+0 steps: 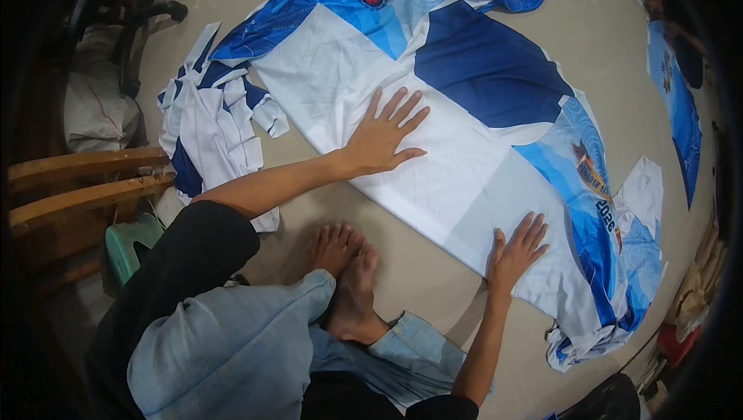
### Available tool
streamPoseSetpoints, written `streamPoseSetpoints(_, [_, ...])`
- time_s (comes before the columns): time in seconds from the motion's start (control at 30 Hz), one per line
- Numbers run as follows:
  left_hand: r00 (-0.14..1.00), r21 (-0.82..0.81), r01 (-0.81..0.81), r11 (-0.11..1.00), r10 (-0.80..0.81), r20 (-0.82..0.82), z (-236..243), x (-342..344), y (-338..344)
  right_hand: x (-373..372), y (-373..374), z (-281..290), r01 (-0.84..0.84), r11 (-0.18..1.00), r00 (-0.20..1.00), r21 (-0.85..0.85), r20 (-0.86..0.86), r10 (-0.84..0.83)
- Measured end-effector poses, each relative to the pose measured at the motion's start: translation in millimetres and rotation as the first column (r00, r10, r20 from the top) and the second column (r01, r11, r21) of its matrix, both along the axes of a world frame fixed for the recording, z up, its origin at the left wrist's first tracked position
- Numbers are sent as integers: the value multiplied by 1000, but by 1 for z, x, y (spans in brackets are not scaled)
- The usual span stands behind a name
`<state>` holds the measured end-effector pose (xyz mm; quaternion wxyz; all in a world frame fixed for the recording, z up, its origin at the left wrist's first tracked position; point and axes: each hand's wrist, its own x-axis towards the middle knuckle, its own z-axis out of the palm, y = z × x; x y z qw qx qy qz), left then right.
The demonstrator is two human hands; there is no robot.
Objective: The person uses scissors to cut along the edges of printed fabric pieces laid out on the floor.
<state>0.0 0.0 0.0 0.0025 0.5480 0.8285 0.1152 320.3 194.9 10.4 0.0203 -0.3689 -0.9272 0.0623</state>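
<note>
A large spread of printed fabric (464,165) lies on the floor before me, mostly white, with navy and light blue patterned sections and emblems. My left hand (384,134) rests palm down on its white middle, fingers spread. My right hand (518,251) lies flat near the fabric's lower edge on the right, fingers also apart. Neither hand grips anything. My bare feet (348,273) are just below the folded edge, beside my jeans.
A pile of cut fabric (213,122) sits at left, near a wooden frame (85,165), a green plastic stool (124,246), a white sack (101,110) and wheeled chair legs (159,10). More blue pieces (673,110) lie far right, where another person's arm (675,37) appears.
</note>
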Motion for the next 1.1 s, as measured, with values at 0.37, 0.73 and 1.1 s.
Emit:
streamPoseSetpoints(0.37, [992, 63, 112, 992, -115, 47, -5, -13, 46, -39, 18, 6, -62, 997, 998, 52, -22, 64])
streamPoseSetpoints(0.73, [952, 30, 278, 960, -279, 128, 41, 60, 21, 114, -85, 19, 610, 774, 739, -167, -231, -633])
streamPoseSetpoints(1.1, [977, 89, 212, 973, -213, 2, 9, 90, 19, 136, 10, 9, 588, 782, 805, 207, -252, -538])
